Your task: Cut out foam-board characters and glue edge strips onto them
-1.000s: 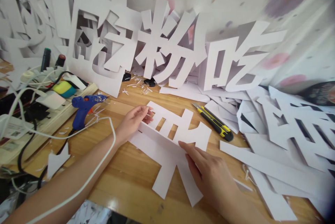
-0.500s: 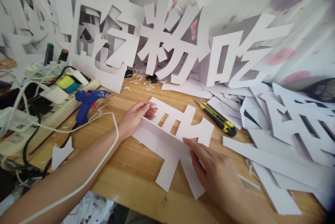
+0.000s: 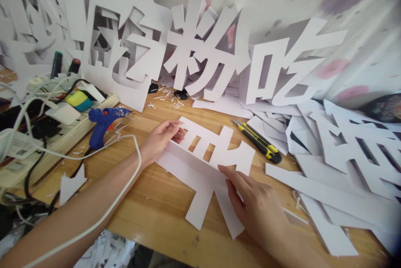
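A white foam-board character cutout [image 3: 202,203] lies flat on the wooden table [image 3: 150,209] in front of me. Across it, a narrow white foam-board strip [image 3: 196,158] stands on edge. My left hand [image 3: 161,140] pinches the strip's left end, its fingertips curled over the far side. At the other end, my right hand [image 3: 253,201] has its index finger along the strip's top edge and its thumb on the near face. A yellow-and-black utility knife [image 3: 258,142] lies beyond the right hand. The blue glue gun [image 3: 105,126] rests left of my left hand.
Large white cut-out characters [image 3: 206,51] stand along the back. Board offcuts [image 3: 326,184] pile up on the right. A power strip [image 3: 59,142] with tangled cords sits at left, and a white cable [image 3: 109,209] crosses over my left forearm. Scraps lie below the front edge.
Both hands keep the same hold on the strip. The whole view has shifted very slightly; nothing else has visibly moved.
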Demonstrator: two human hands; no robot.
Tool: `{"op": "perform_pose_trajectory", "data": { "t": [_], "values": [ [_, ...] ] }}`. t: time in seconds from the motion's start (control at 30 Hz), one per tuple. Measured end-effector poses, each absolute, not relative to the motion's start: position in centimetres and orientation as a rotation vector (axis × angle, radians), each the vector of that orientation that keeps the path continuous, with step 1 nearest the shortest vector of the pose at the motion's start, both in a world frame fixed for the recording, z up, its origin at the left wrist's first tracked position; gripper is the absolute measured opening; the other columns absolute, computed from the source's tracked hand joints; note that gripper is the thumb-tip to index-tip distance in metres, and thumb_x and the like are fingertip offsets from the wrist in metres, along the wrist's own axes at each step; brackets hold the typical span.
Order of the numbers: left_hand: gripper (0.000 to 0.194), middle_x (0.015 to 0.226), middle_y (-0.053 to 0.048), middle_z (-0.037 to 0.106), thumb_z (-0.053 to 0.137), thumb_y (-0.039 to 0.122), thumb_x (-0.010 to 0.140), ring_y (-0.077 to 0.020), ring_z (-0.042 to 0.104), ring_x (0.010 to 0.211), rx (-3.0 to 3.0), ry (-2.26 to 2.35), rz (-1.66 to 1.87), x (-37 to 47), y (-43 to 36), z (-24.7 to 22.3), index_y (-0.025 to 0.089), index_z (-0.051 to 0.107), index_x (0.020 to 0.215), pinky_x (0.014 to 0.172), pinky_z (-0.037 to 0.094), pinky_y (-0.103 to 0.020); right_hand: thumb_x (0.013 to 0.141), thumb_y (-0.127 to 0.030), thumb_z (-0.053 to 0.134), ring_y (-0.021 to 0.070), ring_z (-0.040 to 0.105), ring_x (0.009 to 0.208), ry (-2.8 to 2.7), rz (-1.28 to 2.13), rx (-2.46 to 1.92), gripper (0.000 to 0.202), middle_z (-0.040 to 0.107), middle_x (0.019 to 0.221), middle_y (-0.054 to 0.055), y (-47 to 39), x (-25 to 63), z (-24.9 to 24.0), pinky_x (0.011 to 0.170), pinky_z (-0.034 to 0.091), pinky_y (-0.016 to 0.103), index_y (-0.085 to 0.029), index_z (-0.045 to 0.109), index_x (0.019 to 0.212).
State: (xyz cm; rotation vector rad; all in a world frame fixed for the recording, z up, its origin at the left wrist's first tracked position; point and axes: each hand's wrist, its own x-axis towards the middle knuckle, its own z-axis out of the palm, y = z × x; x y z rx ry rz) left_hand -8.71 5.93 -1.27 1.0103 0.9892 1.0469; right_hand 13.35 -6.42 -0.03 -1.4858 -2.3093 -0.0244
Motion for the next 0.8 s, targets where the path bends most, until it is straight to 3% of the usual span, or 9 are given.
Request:
{"op": "perform_pose_trajectory", "data": {
  "t": [0.43,0.63,0.8],
  "values": [
    [0.035,0.081,-0.002,0.063,0.067,0.037,0.071,-0.0124,0.057,0.074,1.111,0.991,1.000,-9.1,6.0,-1.4,0.016,0.055,0.097,0.071,0.044,-0.028,0.083,-0.008,0.034,0.0146,0.064,0.057,-2.334,0.027,-1.471,0.035,0.069,0.083,0.005,-6.3,13.5,0.1,0.049,0.048,0.025,-0.016,0.054,0.110],
    [0.035,0.081,-0.002,0.061,0.064,0.038,0.073,-0.0110,0.055,0.066,1.179,1.065,0.953,-9.3,5.6,-0.9,0.016,0.053,0.099,0.063,0.044,-0.026,0.086,-0.018,0.042,0.0170,0.066,0.068,-2.367,0.390,-1.579,0.025,0.069,0.089,0.003,-5.8,14.0,1.6,0.053,0.050,0.025,-0.023,0.057,0.106],
    [0.035,0.082,-0.002,0.061,0.060,0.037,0.076,-0.0100,0.053,0.062,1.244,1.116,0.900,-9.7,5.5,-0.7,0.017,0.051,0.104,0.058,0.041,-0.024,0.085,-0.028,0.052,0.0171,0.062,0.084,-2.429,0.840,-1.607,0.023,0.063,0.101,0.002,-4.3,14.6,3.3,0.070,0.050,0.027,-0.028,0.055,0.108]
  ]
}}
